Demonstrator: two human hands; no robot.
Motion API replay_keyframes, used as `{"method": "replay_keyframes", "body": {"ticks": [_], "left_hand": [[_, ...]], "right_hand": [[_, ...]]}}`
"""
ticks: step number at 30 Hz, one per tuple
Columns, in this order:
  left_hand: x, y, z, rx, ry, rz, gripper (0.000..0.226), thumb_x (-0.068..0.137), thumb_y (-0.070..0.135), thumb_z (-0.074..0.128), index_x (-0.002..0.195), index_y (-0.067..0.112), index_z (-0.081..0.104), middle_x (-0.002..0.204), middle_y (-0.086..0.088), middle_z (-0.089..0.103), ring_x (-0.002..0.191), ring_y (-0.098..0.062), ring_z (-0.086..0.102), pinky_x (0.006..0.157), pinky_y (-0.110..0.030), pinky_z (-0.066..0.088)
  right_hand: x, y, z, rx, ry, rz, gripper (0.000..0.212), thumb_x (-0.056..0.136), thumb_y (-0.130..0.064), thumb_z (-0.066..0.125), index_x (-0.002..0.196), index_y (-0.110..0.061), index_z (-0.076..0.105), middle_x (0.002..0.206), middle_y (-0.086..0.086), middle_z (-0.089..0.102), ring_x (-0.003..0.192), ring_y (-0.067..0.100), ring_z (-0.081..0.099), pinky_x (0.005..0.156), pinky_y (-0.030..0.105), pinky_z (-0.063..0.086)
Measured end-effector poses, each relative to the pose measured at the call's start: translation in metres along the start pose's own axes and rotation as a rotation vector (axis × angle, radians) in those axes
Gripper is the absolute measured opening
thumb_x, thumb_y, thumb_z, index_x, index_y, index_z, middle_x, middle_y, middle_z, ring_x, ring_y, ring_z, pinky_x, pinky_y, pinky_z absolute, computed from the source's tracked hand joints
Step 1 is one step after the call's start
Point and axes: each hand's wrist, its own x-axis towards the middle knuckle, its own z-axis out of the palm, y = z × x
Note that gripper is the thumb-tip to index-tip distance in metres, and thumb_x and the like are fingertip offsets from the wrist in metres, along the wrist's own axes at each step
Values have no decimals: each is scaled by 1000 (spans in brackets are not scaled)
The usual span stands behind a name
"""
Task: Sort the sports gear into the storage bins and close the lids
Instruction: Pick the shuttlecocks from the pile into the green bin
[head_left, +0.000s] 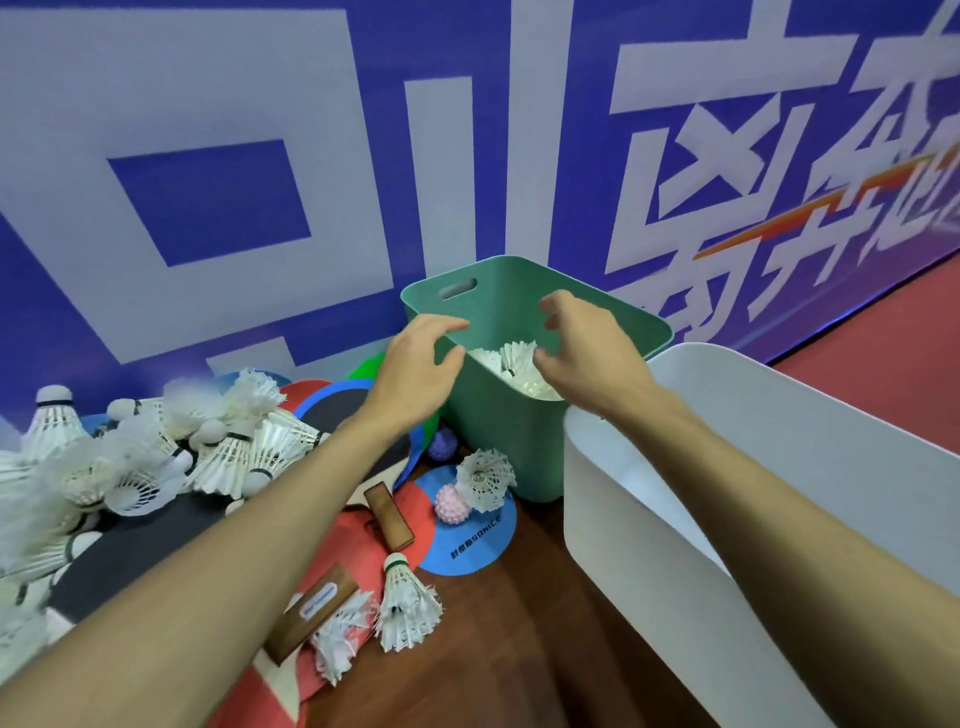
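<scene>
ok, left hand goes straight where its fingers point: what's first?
Probably the right hand: the left hand points across the open mouth of the green bin toward it. If lower than it looks, the bin's near wall comes first; depth unclear.

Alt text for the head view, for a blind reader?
Left hand and right hand hover open above a green plastic bin holding white feather shuttlecocks. A white plastic bin stands beside it; loose shuttlecocks and red paddles litter the floor.

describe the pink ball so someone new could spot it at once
Start at the green bin by the blue wall. On the blue disc at its foot sits the pink ball. It is knobbly, unlike the feathered shuttlecock beside it.
</scene>
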Motion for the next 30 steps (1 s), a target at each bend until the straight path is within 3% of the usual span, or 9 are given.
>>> {"method": "replay_keyframes", "body": {"ticks": [5,11,14,18,23,27,30], "left_hand": [[-37,-22,-29,14,-30,-56,26,89,8,57,111,15,66,110,-1,63,100,-11,57,90,-21,40],[-106,-63,-44,103,-30,-41,23,85,6,59,102,19,68,98,4,63,89,-10,58,84,-30,47],[-118,-86,-58,144,5,-106,26,84,7,60,105,18,68,102,5,59,95,-10,56,91,-35,47],[-121,-112,-75,373,62,-175,31,82,15,61,112,20,66,113,1,53,110,-19,50,94,-35,36],[-115,-140,-81,631,26,-331,46,81,30,61,125,20,53,124,-7,43,116,-29,37,95,-40,28],[-117,-156,-85,586,33,-413,49,79,30,63,126,19,51,124,-8,43,114,-30,38,96,-41,34],[-119,-164,-93,480,26,-453,59,79,37,70,132,23,46,127,-9,43,119,-30,39,98,-41,36]], "right_hand": [[-15,-37,21,72,-3,-148,30,83,-13,52,110,-11,62,104,8,67,99,25,59,86,36,48],[-50,-66,88,118,-247,-121,42,85,-20,51,126,-15,50,108,15,64,102,36,58,82,41,49],[-64,-65,118,24,-337,-41,44,94,-36,47,133,-17,38,112,19,60,104,39,56,81,43,45],[-66,-51,142,-156,-382,48,45,96,-45,41,130,-16,40,116,21,56,109,38,55,87,43,44],[-52,-48,153,-267,-347,52,29,88,-30,49,107,-8,54,114,13,59,108,32,57,84,37,47],[-42,-64,148,-325,-253,-62,11,81,-15,53,92,-14,52,103,6,61,99,29,59,69,33,43],[-36,-78,141,-218,-233,-167,18,82,-8,49,99,-13,51,104,5,60,97,31,57,64,32,35]]}}
